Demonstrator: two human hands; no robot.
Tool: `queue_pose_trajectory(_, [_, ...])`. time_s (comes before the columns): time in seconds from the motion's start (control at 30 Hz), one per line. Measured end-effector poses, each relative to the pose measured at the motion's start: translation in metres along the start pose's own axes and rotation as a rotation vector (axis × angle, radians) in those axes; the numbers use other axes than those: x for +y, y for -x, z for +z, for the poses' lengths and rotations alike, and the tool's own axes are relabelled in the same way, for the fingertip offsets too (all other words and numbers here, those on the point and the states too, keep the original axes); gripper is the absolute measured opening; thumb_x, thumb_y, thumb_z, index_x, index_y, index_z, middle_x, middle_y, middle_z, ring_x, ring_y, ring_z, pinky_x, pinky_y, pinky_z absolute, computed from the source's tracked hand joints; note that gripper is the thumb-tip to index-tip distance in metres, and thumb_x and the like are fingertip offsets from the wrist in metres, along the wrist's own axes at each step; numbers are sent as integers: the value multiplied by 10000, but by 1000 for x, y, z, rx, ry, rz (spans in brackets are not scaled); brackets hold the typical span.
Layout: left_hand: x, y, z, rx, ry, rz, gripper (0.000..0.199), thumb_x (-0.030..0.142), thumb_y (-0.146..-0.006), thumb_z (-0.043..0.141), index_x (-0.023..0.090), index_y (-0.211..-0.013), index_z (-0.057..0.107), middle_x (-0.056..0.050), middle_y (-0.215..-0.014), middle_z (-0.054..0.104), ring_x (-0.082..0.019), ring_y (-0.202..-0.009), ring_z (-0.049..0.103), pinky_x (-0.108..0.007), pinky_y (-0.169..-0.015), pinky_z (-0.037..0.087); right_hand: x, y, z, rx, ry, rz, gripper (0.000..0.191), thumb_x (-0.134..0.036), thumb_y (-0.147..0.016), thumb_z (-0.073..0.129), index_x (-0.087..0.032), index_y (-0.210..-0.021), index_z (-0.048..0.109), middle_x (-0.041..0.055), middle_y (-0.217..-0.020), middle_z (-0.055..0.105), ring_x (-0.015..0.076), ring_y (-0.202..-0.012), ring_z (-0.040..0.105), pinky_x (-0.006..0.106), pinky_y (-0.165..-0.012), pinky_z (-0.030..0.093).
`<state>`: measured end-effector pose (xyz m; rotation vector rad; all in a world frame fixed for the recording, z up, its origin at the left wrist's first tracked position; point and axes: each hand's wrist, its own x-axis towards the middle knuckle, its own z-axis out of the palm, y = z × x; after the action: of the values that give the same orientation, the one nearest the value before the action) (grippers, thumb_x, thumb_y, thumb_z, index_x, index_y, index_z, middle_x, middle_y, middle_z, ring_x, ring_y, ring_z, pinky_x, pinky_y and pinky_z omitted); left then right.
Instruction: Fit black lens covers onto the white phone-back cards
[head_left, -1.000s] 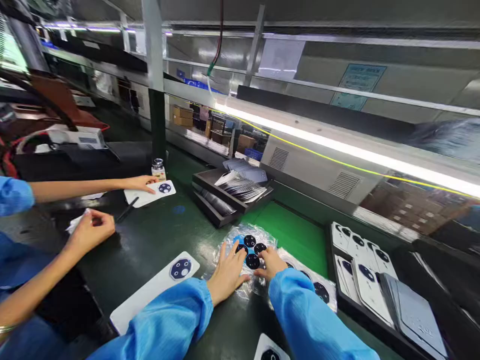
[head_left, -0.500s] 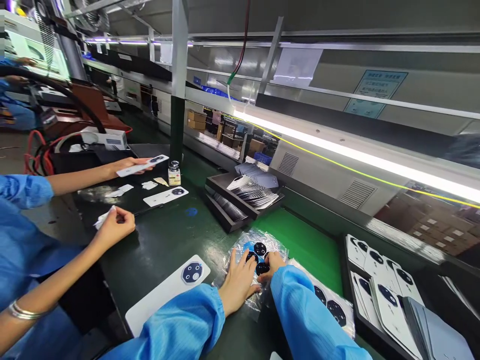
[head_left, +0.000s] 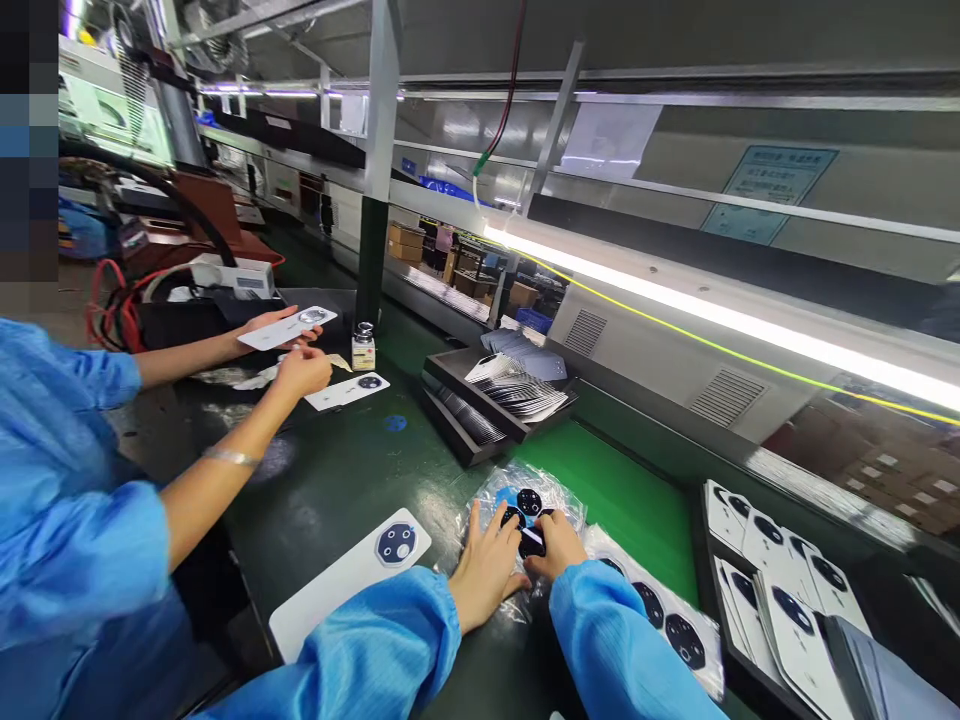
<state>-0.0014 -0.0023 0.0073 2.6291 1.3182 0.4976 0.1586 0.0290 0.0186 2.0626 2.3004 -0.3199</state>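
Note:
My left hand (head_left: 482, 572) rests with spread fingers on a clear plastic bag (head_left: 562, 485), over round black camera lens covers and partly hiding them. One lens cover (head_left: 529, 501) lies in plain sight beyond the fingertips, next to some blue film. Thumb and fingers of my right hand (head_left: 561, 545) close on the edge of a tilted black lens cover (head_left: 532, 542) that catches the light. To the left lies a white phone back panel (head_left: 337, 590) with a dark round camera area. A wrapped row of lens covers (head_left: 684, 640) lies by my right sleeve.
At left, a co-worker's hands (head_left: 304, 370) work over a white panel (head_left: 289, 328). A small bottle (head_left: 364, 350) and another panel (head_left: 347, 391) are nearby. Stacked black trays (head_left: 469, 400) hold panels, as does a tray (head_left: 712, 600) at right. A lamp (head_left: 645, 300) runs above.
The lens cover at my right fingers has tilted and now shows a bright reflection. The co-worker's nearer hand has moved up to the panel held in the other. The view has shifted slightly.

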Motion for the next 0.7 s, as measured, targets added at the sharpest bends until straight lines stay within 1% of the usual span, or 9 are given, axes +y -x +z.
queue_pose_trajectory(0.1, [1,0,-3,0,2,-10,459,217,-821,696,58,-1229,559,-190,-1371,499,-375,-1377,294,-694,-1094,207,0,1,-1,13,-12,-39,465,-222,-746,759,-138,-1162,570,110,-1246,523,245,-1085,540,422,-945,449])
queue_pose_trajectory(0.2, [1,1,-3,7,1,-14,477,220,-816,705,54,-1238,555,-190,-1368,502,-366,-1379,293,-680,-1102,205,0,3,-3,34,-25,-64,439,-210,-725,752,-133,-1130,599,118,-1203,545,241,-1055,559,404,-929,460])
queue_pose_trajectory(0.33, [0,1,1,24,-3,-13,497,236,-813,714,62,-1248,549,-194,-1362,507,-363,-1369,318,-675,-1099,223,-3,6,-7,66,-31,-74,421,-216,-691,736,-111,-1084,627,130,-1142,566,275,-1054,574,398,-921,463])
queue_pose_trajectory(0.43, [0,0,6,61,-11,-18,509,295,-827,709,83,-1259,544,-185,-1361,513,-365,-1365,327,-684,-1092,226,-4,14,-16,89,-33,-65,446,-161,-671,706,-115,-1105,615,142,-1124,555,291,-1067,573,372,-917,467])
queue_pose_trajectory(0.5, [0,1,9,84,-18,-18,507,333,-836,699,96,-1258,547,-182,-1356,519,-370,-1357,342,-694,-1081,234,-6,26,-27,97,-39,-74,470,-129,-666,686,-134,-1128,597,133,-1124,541,278,-1068,566,360,-921,462])
queue_pose_trajectory(0.57, [0,2,11,100,-29,-12,472,335,-847,686,110,-1243,562,-178,-1351,525,-372,-1349,357,-700,-1075,237,-8,45,-40,97,-51,-87,471,-114,-666,675,-157,-1126,584,115,-1126,529,258,-1054,557,359,-924,456])
queue_pose_trajectory(0.63, [0,4,12,103,-43,0,430,297,-852,679,117,-1228,576,-178,-1348,528,-378,-1342,369,-704,-1070,236,-9,72,-54,98,-69,-86,464,-101,-665,673,-165,-1115,579,103,-1116,523,247,-1037,546,362,-919,452])
queue_pose_trajectory(0.7, [-1,6,12,96,-54,13,395,243,-860,658,116,-1226,579,-182,-1351,523,-383,-1336,375,-709,-1063,237,-7,104,-66,100,-87,-64,451,-97,-669,674,-173,-1103,578,91,-1092,526,246,-1023,534,372,-908,451])
